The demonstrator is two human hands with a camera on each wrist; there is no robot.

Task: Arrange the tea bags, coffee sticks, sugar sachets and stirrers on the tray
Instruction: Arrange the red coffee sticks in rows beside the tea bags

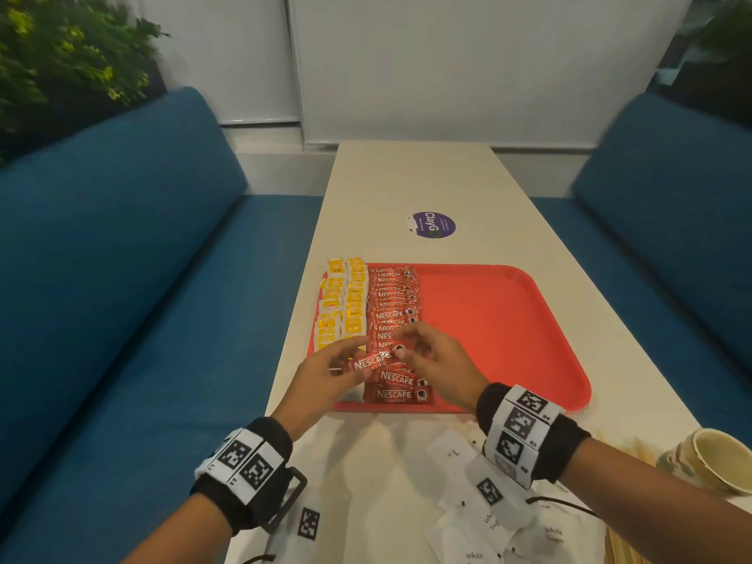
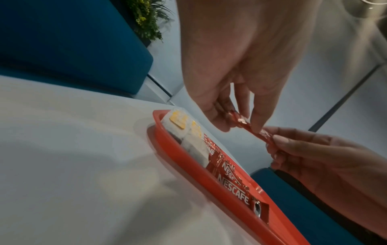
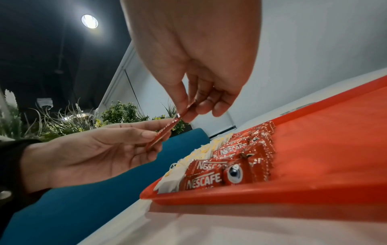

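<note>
Coffee stick (image 1: 372, 362) (its ends hidden by fingers) we pinch between left hand (image 1: 325, 374) and right hand (image 1: 437, 360), above the tray's (image 1: 529, 339) near-left corner.

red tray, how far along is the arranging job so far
Done: yellow-tagged tea bags fill the left edge of the red plastic tray, with a column of red coffee sticks beside them. In hand: the left hand and right hand hold one more red coffee stick above that column. Left: white sugar sachets lie on the table; the stirrers aren't clearly visible.

Coffee stick (image 1: 371, 361) between both hands
</note>
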